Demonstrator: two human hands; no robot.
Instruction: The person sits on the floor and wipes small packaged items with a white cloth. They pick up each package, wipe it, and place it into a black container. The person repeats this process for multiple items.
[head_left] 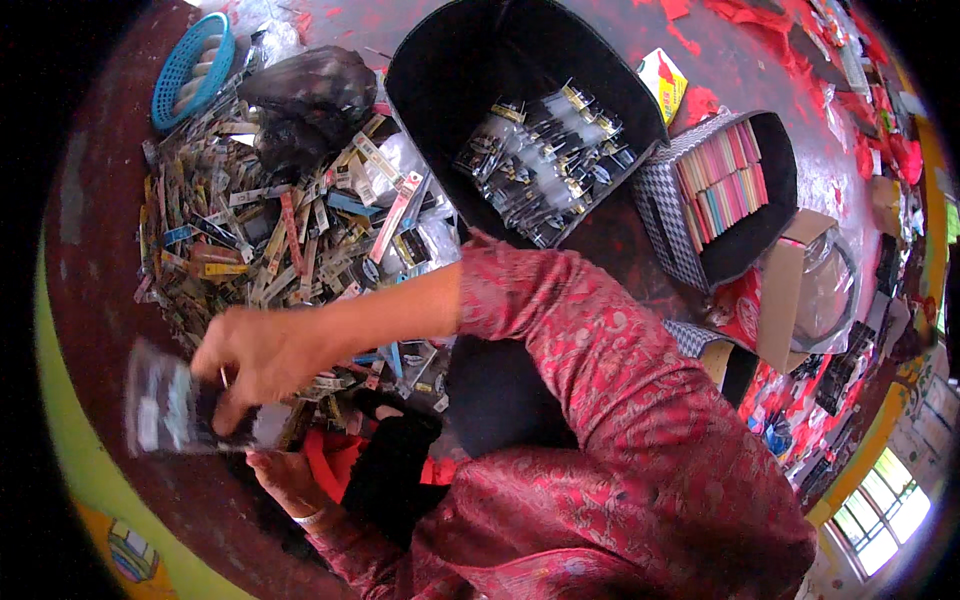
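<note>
My right hand reaches across to the left, in a red patterned sleeve, and its fingers are bent onto a clear plastic packet. The packet is blurred by motion; dark and pale contents show through it, of a kind I cannot make out. Just below its right end is my left hand, palm partly up, fingertips at the packet's lower edge. Its grip is partly hidden by the packet. Beside both hands spreads a big heap of slim, narrow packets in many colours.
A large black bin holds clear packets with dark slender items. To its right stands a checked box with rows of coloured packets. A dark plastic bag and a blue basket lie behind the heap. An open carton sits right.
</note>
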